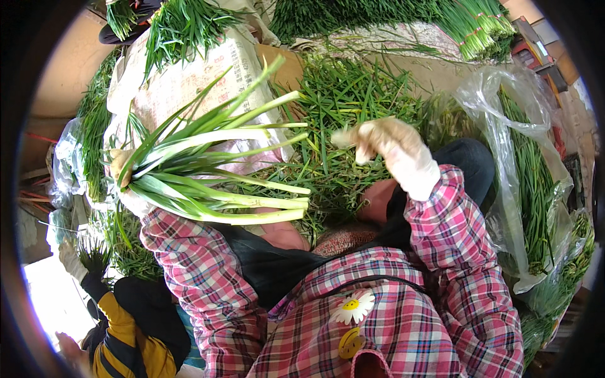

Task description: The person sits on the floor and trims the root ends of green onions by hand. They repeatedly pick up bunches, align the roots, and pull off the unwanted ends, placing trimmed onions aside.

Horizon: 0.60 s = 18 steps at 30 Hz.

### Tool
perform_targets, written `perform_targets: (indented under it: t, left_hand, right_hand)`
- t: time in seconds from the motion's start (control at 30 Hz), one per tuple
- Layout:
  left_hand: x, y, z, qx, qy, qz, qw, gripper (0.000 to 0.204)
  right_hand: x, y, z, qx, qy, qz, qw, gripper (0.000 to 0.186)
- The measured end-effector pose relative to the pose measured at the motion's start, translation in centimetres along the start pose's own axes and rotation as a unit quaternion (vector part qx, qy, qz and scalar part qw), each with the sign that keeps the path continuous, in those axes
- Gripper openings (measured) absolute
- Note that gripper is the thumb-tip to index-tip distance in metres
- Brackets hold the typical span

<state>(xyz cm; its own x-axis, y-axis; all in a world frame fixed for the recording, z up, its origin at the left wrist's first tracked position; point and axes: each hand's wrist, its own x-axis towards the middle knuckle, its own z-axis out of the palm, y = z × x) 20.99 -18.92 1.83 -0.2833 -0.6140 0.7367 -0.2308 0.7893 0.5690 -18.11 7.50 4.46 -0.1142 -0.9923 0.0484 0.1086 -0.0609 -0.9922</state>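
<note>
My left hand point(121, 169), in a soiled pale glove, is closed round the left end of a bunch of leafy green stalks point(214, 170). They look like young leeks or green garlic, with flat leaves and pale, thick ends fanning out to the right. Part of that hand is hidden behind the leaves. On the right, my right hand point(391, 148), gloved too, is raised above the loose greens point(340, 94). Its fingers are bent but apart, the tips blurred, and nothing shows between them. A gap separates it from the stalk ends.
A printed woven sack point(214, 66) lies ahead on the left, with green bundles point(186, 28) on top. Tied bundles point(476, 28) lie at the far right. Clear plastic point(504, 208) wraps greens at right. Another person in yellow and black point(129, 334) is at lower left.
</note>
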Motion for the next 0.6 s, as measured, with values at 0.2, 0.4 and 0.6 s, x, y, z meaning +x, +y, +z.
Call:
perform_targets:
  t: [0.2, 0.4, 0.6]
  left_hand:
    - [1.9, -0.8, 1.7, -0.189, -0.094, 0.107, 0.972, 0.017]
    - [1.1, -0.5, 3.6, -0.852, -0.123, -0.282, 0.424, 0.020]
    - [3.1, 3.9, 4.3, -0.830, -0.146, -0.345, 0.413, 0.042]
  right_hand:
    - [3.1, -0.2, -0.2, -0.132, 0.053, -0.167, 0.976, 0.030]
    - [5.6, 0.1, 2.5, -0.254, -0.007, -0.160, 0.954, 0.033]
    - [5.6, 1.7, 3.6, -0.225, -0.023, -0.100, 0.969, 0.018]
